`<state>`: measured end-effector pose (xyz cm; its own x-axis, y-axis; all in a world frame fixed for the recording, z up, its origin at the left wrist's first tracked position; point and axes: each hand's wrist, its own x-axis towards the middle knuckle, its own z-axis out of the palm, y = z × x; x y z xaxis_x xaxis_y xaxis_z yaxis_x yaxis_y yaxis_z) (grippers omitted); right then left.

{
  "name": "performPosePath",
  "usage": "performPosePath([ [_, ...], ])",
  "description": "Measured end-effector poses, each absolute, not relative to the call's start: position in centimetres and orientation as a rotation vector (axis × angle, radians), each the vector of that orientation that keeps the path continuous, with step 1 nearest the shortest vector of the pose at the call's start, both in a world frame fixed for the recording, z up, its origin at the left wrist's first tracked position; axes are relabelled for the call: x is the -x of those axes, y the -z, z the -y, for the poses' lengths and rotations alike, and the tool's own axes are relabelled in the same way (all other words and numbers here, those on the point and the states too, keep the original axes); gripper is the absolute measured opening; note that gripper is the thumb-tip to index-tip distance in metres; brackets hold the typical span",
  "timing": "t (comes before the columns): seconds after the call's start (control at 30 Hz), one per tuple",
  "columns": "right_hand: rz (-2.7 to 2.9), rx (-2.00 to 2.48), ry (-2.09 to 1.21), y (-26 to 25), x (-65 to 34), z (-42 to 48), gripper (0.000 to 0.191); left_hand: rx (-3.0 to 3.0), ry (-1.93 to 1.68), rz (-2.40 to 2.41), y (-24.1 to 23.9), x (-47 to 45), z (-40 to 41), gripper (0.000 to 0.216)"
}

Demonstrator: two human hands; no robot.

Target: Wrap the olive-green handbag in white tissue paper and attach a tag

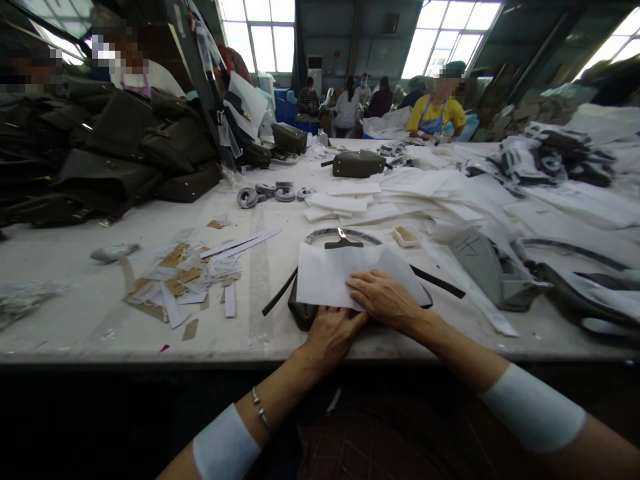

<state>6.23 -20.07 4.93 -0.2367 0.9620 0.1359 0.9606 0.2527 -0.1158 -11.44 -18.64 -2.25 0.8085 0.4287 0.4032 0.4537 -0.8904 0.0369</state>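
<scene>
A dark handbag (302,313) lies on the table in front of me, its wrapped handle (367,235) pointing away. A sheet of white paper (325,267) covers most of its upper side. My right hand (387,299) rests flat on the paper with its fingers stretched out to the left. My left hand (336,337) lies at the bag's near edge, fingers extended, their tips meeting the paper's near edge. Whether those tips reach under the paper is hard to see. Dark straps (281,291) stick out on both sides of the bag.
Paper and card scraps (180,277) litter the left. Dark bags (130,147) are piled at far left. White sheets (400,193) and another handbag (358,164) lie beyond. A small tray (407,236) and a grey tape dispenser-like holder (493,270) stand right. A person in yellow (435,117) works opposite.
</scene>
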Motion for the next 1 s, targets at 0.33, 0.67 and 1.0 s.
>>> performPosePath([
  [0.33,2.391,1.685,-0.256,-3.3,-8.1,21.2,0.043,2.813,0.656,0.785,-0.2,17.2,18.2,0.041],
  [0.67,2.437,1.730,-0.090,-2.1,-6.5,23.0,0.047,2.891,0.837,0.902,1.2,19.2,15.8,0.038],
  [1.0,2.427,1.753,-0.013,-1.4,-6.2,23.3,0.047,2.839,1.365,0.760,-9.6,16.5,17.1,0.032],
])
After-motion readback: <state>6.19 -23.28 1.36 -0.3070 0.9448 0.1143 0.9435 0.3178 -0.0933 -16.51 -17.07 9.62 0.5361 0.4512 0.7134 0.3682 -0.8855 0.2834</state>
